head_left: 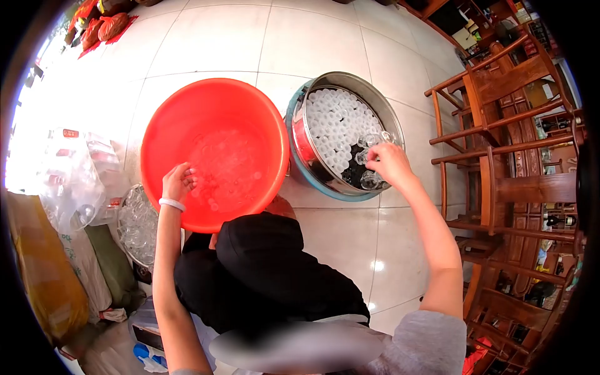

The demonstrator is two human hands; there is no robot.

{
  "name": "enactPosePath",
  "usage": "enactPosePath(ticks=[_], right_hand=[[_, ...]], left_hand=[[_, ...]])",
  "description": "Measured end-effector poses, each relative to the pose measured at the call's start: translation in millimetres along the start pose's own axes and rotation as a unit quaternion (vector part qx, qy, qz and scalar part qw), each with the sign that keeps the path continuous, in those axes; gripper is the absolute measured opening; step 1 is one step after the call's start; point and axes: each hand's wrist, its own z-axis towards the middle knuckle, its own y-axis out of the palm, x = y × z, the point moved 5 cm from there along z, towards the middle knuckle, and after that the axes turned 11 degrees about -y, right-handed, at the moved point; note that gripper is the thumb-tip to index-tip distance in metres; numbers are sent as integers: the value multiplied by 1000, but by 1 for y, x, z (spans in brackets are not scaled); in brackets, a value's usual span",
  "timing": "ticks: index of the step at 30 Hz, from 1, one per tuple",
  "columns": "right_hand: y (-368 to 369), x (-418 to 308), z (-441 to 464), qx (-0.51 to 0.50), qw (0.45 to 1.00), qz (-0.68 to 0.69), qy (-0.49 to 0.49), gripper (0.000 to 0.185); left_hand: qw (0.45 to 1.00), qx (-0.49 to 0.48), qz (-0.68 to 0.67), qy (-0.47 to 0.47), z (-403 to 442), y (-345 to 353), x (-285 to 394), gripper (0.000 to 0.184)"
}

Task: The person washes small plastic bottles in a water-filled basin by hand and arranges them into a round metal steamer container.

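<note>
A large red basin (234, 150) stands on the tiled floor in front of my knees, with water and some small clear pieces in it. My left hand (180, 181) is over the basin's left edge, fingers curled; what they hold, if anything, is too small to tell. To the right, a round metal pan (306, 134) rests on a blue basin (303, 178). Many small white translucent cups (340, 122) fill much of the pan. At its right side my right hand (389, 161) has its fingers closed at a clear glass piece, beside other clear glass pieces (370, 180).
A bowl of clear glassware (139, 228) sits left of the red basin, near clear plastic bags (72, 178) and yellow and green sacks (47, 262). Wooden chairs (512, 134) line the right side. Red bundles (112, 26) lie at the top left.
</note>
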Motion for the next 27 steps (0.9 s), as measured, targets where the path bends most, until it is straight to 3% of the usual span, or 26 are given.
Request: enactPosePath(ticks=[2, 3, 10, 15, 19, 27], right_hand=[[17, 11, -4, -141, 969, -203, -26, 12], [25, 18, -10, -158, 960, -227, -30, 16], [42, 44, -20, -152, 948, -260, -105, 21], [39, 50, -14, -184, 962, -163, -120, 19], [33, 54, -14, -193, 972, -109, -78, 18], [31, 56, -15, -198, 966, -152, -64, 19]], left_hand=[[1000, -1, -5, 1, 0, -1, 0, 18], [1000, -13, -10, 0, 0, 0, 0, 18], [1000, -13, -7, -4, -1, 5, 2, 17], [1000, -11, -6, -3, -2, 5, 3, 17], [1000, -3, 1, -4, -4, 7, 4, 17], [1000, -13, -5, -4, -1, 4, 2, 18]])
